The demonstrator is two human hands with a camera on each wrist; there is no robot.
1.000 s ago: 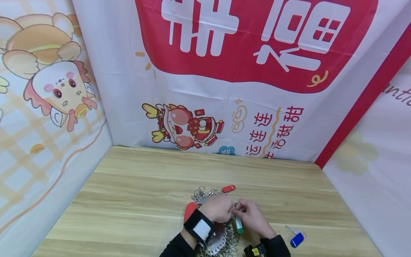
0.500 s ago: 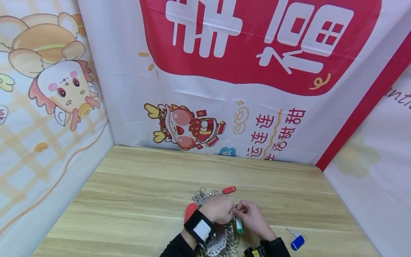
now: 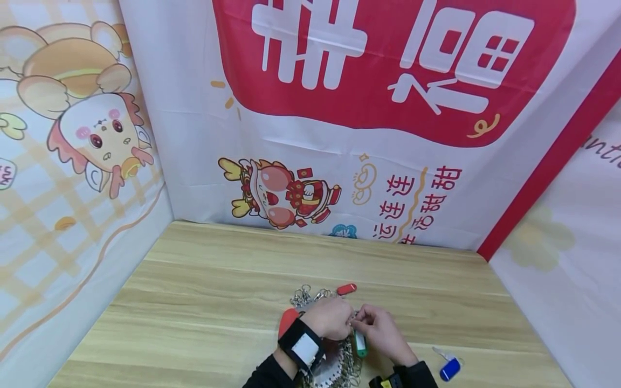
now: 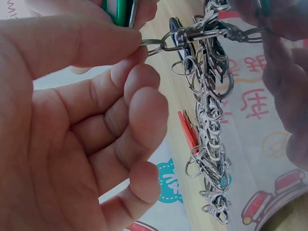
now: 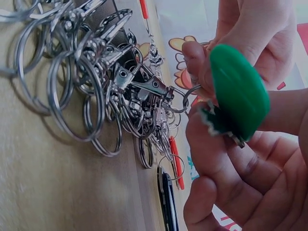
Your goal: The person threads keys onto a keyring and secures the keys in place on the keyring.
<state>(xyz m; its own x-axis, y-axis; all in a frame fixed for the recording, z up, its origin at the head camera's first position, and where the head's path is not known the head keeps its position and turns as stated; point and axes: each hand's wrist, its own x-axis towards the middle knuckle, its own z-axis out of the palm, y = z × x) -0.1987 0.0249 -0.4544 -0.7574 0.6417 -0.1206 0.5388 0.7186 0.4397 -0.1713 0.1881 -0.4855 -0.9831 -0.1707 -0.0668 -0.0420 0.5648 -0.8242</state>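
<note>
Both hands meet over a shiny metal disc (image 3: 327, 372) with clips and split rings hung round its rim. My left hand (image 3: 332, 319) pinches a small split ring (image 4: 153, 46) on one of those clips between thumb and fingertip; the other fingers are loosely bent. In the right wrist view, my right hand (image 5: 250, 183) holds a green key tag (image 5: 240, 91), with a jagged metal key (image 5: 214, 120) beside it, right at the left fingertips. The green tag hangs below my right hand in the head view.
Behind the disc lies a red key tag (image 3: 346, 289). A blue key tag (image 3: 450, 369) with a key lies to the right. A red rounded piece (image 3: 288, 321) shows by the left wrist. In the right wrist view, a black piece (image 5: 167, 197) hangs on a ring. Printed cloth walls surround the table.
The hands stay almost in place, still pinching at the same spot. The green tag has swung very slightly to the left. The head view has shifted slightly.
</note>
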